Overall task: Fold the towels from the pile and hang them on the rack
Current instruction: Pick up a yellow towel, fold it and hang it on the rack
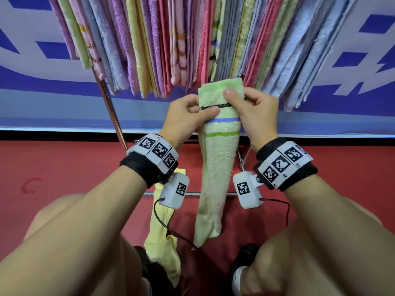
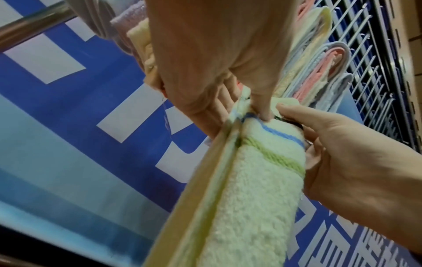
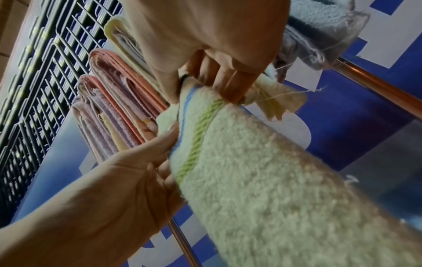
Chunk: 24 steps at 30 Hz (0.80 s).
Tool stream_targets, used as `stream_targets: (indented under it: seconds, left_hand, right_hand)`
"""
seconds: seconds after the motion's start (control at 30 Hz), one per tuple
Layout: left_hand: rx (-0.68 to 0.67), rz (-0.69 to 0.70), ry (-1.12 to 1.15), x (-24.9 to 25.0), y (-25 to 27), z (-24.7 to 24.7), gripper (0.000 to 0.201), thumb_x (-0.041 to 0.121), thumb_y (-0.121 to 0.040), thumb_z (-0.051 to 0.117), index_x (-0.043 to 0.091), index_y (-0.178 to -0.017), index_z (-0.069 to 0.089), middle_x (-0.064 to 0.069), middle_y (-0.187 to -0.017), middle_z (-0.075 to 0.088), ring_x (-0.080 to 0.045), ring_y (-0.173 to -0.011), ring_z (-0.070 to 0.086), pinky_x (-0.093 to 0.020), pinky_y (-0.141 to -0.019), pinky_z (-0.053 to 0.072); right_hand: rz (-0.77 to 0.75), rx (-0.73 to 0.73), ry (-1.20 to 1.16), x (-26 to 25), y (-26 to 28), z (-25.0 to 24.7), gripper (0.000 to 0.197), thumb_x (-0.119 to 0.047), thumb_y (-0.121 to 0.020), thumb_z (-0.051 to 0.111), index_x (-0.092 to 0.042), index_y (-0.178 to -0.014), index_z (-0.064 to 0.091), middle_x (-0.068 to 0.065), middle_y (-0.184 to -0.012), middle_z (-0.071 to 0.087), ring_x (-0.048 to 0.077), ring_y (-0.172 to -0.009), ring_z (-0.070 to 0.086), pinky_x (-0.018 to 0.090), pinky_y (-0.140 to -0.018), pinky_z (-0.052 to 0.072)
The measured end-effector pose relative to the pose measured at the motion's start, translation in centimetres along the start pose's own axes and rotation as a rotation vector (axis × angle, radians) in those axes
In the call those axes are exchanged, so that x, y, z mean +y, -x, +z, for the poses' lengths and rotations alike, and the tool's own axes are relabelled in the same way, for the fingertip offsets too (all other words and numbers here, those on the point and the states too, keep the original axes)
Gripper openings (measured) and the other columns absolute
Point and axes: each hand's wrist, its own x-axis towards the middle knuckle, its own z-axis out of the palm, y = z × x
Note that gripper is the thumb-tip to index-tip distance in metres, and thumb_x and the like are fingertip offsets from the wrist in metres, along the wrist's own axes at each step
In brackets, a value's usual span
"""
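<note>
A pale green towel with black, blue and green stripes hangs folded lengthwise in front of me, its lower end dangling above the red floor. My left hand pinches its upper left edge, thumb across the front near the black stripe. My right hand grips the upper right edge, thumb pressed on the top flap. In the left wrist view the towel runs from my left hand toward the camera, with my right hand beside it. The right wrist view shows the towel held by my right hand.
Many folded towels in pink, purple, yellow, blue and green hang packed on the rack above. A metal rack leg slants down left. A yellow towel lies on the red floor by my knees. A blue-and-white banner lies behind.
</note>
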Motion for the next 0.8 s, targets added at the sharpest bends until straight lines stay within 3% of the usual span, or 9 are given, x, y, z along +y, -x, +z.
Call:
stream_targets:
  seconds: [0.13,0.23,0.3,0.43,0.53,0.6,0.63,0.73,0.8]
  left_hand:
    - [0.038,0.078,-0.04,0.3,0.4,0.3,0.016,0.011,-0.091,0.072,-0.002,-0.098,0.067,-0.039,-0.09,0.066,-0.028,-0.073,0.065,-0.044,-0.06,0.059]
    - [0.001,0.119,-0.031,0.9,0.1,0.1,0.004,0.01,-0.092,0.071,0.007,-0.094,0.069,-0.021,-0.08,0.072,-0.02,-0.072,0.066,-0.03,-0.057,0.058]
    - [0.033,0.148,-0.053,1.1,-0.2,-0.4,0.003,0.011,-0.091,0.073,0.009,-0.092,0.07,-0.005,-0.075,0.073,-0.014,-0.071,0.067,-0.028,-0.055,0.056]
    - [0.122,0.098,-0.086,0.1,-0.7,-0.6,0.017,0.027,-0.092,0.073,0.011,-0.086,0.069,-0.006,-0.073,0.066,-0.018,-0.069,0.062,-0.033,-0.064,0.059]
    - [-0.107,-0.13,-0.089,-1.5,-0.5,0.1,0.026,0.029,-0.09,0.074,0.006,-0.098,0.065,-0.001,-0.081,0.07,-0.014,-0.075,0.067,-0.033,-0.077,0.058]
    - [-0.254,-0.172,-0.164,-2.4,-0.3,0.2,0.03,0.018,-0.086,0.078,0.002,-0.108,0.067,-0.006,-0.097,0.076,-0.017,-0.091,0.072,-0.035,-0.089,0.058]
    - [-0.253,-0.15,-0.215,-2.6,-0.2,0.1,0.023,0.015,-0.084,0.08,0.005,-0.102,0.069,-0.009,-0.097,0.075,-0.018,-0.092,0.072,-0.038,-0.091,0.058]
    - [-0.105,-0.088,-0.247,-2.9,-0.1,-0.2,0.013,0.012,-0.083,0.08,0.01,-0.081,0.067,-0.017,-0.084,0.071,-0.02,-0.077,0.066,-0.042,-0.078,0.058]
    - [-0.076,-0.052,-0.2,-2.7,0.3,-0.1,0.01,0.009,-0.086,0.077,0.007,-0.084,0.067,-0.015,-0.082,0.073,-0.012,-0.071,0.069,-0.031,-0.066,0.059]
  right_hand:
    - [0.001,-0.003,-0.021,0.4,0.0,-0.3,0.017,-0.018,-0.092,0.077,-0.003,-0.086,0.075,-0.011,-0.067,0.069,0.003,-0.061,0.06,0.021,-0.059,0.049]
    - [0.189,-0.273,-0.134,0.6,0.0,-0.4,0.023,-0.018,-0.092,0.075,-0.006,-0.112,0.074,0.006,-0.106,0.079,0.019,-0.1,0.075,0.034,-0.087,0.059]
    - [0.281,-0.403,-0.095,1.3,0.2,-0.2,0.024,-0.013,-0.092,0.075,-0.009,-0.115,0.073,0.011,-0.115,0.077,0.026,-0.109,0.073,0.044,-0.099,0.057]
    - [0.248,-0.286,-0.022,2.2,-0.1,0.1,0.024,-0.016,-0.093,0.075,-0.004,-0.114,0.074,0.012,-0.11,0.078,0.027,-0.104,0.075,0.049,-0.096,0.058]
    - [0.228,-0.159,-0.074,2.3,-0.5,-0.2,0.024,-0.019,-0.092,0.076,-0.006,-0.112,0.075,0.009,-0.109,0.078,0.025,-0.104,0.075,0.047,-0.095,0.059]
    - [0.236,-0.103,-0.089,2.2,-0.6,-0.5,0.019,-0.021,-0.092,0.076,-0.01,-0.107,0.076,0.008,-0.106,0.079,0.024,-0.102,0.075,0.048,-0.095,0.059]
    - [0.24,-0.089,-0.091,2.2,-0.7,-0.6,0.018,-0.023,-0.092,0.077,-0.012,-0.105,0.076,0.007,-0.105,0.079,0.024,-0.102,0.075,0.05,-0.095,0.059]
    - [0.221,-0.044,-0.052,2.3,-0.6,-0.7,0.025,-0.03,-0.088,0.079,-0.012,-0.105,0.077,0.005,-0.104,0.079,0.023,-0.101,0.076,0.053,-0.094,0.059]
    - [0.194,-0.011,-0.03,2.2,-0.4,-0.6,0.031,-0.033,-0.087,0.08,-0.01,-0.107,0.077,0.004,-0.104,0.079,0.022,-0.101,0.076,0.053,-0.092,0.06]
